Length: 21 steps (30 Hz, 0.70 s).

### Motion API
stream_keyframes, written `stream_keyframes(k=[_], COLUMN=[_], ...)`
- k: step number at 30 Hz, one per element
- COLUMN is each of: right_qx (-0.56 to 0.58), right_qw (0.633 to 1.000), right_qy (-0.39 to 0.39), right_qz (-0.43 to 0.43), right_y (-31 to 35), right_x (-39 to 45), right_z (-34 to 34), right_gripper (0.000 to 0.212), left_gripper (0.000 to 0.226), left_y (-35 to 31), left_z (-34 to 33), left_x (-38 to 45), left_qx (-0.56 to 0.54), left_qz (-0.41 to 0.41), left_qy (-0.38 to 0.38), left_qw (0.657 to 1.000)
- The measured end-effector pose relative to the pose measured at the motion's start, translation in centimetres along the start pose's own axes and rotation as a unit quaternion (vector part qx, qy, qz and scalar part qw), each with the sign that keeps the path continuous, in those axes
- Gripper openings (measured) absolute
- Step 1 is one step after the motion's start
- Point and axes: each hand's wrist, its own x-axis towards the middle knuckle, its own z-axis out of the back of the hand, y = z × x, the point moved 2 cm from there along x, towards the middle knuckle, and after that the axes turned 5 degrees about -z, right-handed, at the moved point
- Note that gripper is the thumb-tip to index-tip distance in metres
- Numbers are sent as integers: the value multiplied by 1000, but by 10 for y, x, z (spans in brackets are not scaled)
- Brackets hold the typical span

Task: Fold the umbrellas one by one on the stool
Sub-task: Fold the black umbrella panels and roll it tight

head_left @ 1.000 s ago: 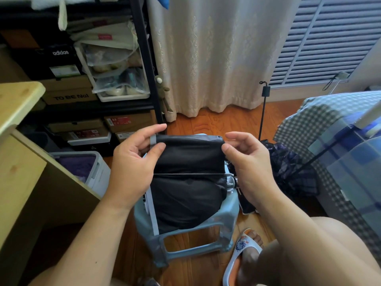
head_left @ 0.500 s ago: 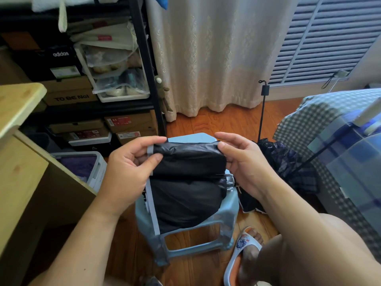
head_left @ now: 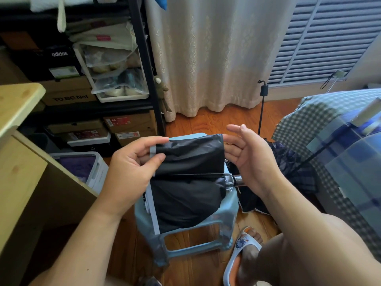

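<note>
The right hand (head_left: 245, 153) has let go of the umbrella (head_left: 187, 180) since half a second ago: then its fingertips pinched the right end of the folded black canopy, and now it stands open just beside that end, palm turned left, fingers straight and spread, thumb uppermost. The top fold, bunched low a moment before, is now drawn up flatter and taller. The left hand (head_left: 132, 164) keeps its grip as before, thumb and forefinger pinching the grey edge band (head_left: 152, 153) at the fold's upper left corner, the other fingers curled beneath. The umbrella lies across the pale blue stool (head_left: 222, 221), its canopy draped over the seat's front and its chrome shaft (head_left: 235, 179) poking out to the right under the right hand. A thin rib crosses the canopy level with the shaft. On the shelf (head_left: 144, 65) at the left, a black box reads "adidas" (head_left: 59, 53), and a brown box below it reads "TO BE No!" (head_left: 71, 98); the red labels on the lower boxes are too small to read. A dark plaid umbrella (head_left: 292, 172) lies crumpled on the floor right of the stool, beside the checked bed (head_left: 309, 120). A light wood desk (head_left: 18, 104) fills the left edge, and a slippered foot (head_left: 245, 248) rests near the stool's front leg.
</note>
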Motion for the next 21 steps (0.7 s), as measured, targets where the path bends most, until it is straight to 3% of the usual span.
stream_keyframes(k=[4,7,9,12,17,21], right_qx=[-83,-251,-220,-125,-311,-269], right_qw=[996,964,965,984,939,942], right_qy=[18,19,-7,-19,43,8], right_qz=[-28,80,145,128,140,200], right_y=[-3,-2,2,6,-7,-5], right_x=[-3,-9,-12,-9,-11,-10], right_z=[2,0,0,1,-1,2], right_gripper=[30,26,24,20,38,42], left_gripper=[36,36,36,37,34,26], left_y=[-1,-1,-1,-1,-1,-2], left_z=[1,-1,-1,2,-2,-1], left_x=[1,2,3,4,4,5], left_qx=[10,17,5,-5,-10,-15], left_qz=[5,9,10,8,17,17], left_qy=[-11,-15,-27,-47,-56,-79], left_qw=[1000,1000,1000,999,998,997])
